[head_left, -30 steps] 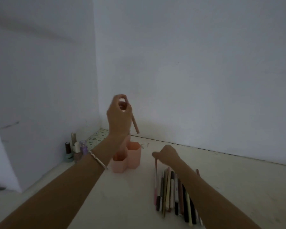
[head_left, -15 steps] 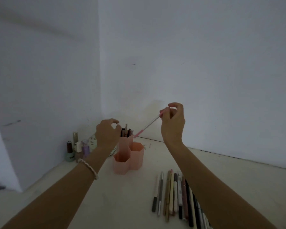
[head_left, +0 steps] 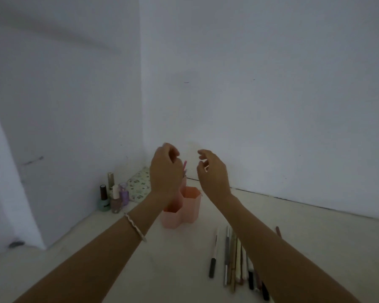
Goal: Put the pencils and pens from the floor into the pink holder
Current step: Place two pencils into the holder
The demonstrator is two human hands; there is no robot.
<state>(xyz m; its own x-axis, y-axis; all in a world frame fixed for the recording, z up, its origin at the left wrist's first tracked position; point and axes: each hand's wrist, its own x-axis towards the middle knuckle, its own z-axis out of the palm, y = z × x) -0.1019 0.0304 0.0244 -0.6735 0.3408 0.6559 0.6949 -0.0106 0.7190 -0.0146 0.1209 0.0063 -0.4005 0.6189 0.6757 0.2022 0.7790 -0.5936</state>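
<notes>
My left hand (head_left: 165,169) hovered curled over the pink plastic hexagonal holder's (head_left: 189,206) rear cell, whether gripping the pink pen (head_left: 185,165) I cannot tell. My right hand (head_left: 212,169) was open, empty. Remaining pens and pencils (head_left: 234,259) lay rowed on the floor, near for picking.

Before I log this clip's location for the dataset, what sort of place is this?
Probably a bare corner of a room in a home. Plain white walls meet over a pale floor, with nail polish bottles and a floral pouch by the wall, beside the pink holder.
</notes>
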